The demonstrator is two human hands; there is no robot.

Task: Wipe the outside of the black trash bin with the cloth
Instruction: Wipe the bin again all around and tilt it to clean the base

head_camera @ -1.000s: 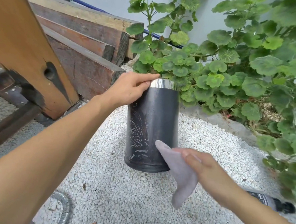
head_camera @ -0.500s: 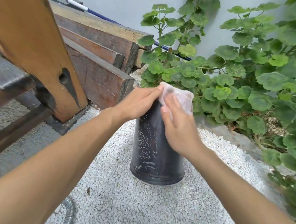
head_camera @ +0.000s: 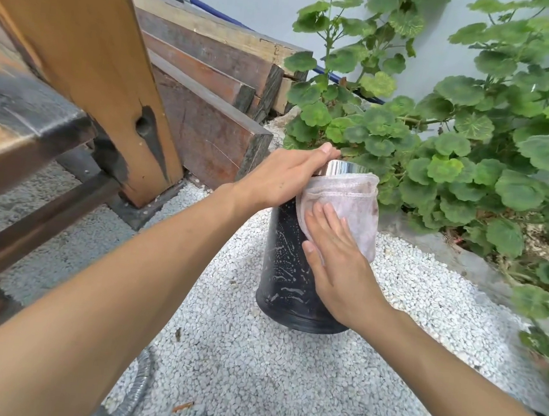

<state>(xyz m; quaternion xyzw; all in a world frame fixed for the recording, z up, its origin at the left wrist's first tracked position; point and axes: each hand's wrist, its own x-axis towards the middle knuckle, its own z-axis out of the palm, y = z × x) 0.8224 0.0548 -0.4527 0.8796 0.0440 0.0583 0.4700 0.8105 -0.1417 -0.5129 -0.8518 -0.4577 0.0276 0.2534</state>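
Observation:
The black trash bin (head_camera: 282,269) stands upright on white gravel, with a shiny metal rim (head_camera: 340,168) at its top and pale foamy streaks on its left side. My left hand (head_camera: 286,175) grips the rim from the left, fingers curled over the edge. A pale pinkish cloth (head_camera: 357,205) lies spread against the bin's upper front and right side. My right hand (head_camera: 335,254) presses flat on the cloth with straight fingers, covering its lower part.
White gravel (head_camera: 250,373) covers the ground around the bin. Dark wooden beams (head_camera: 209,101) and a slanted wooden post (head_camera: 90,56) stand on the left. Leafy green plants (head_camera: 474,143) crowd right behind and beside the bin. A grey corrugated hose (head_camera: 134,395) lies at the bottom.
My right hand brought the cloth from low in front of the bin up to its top, then slid it down the upper side. My left hand stayed on the rim.

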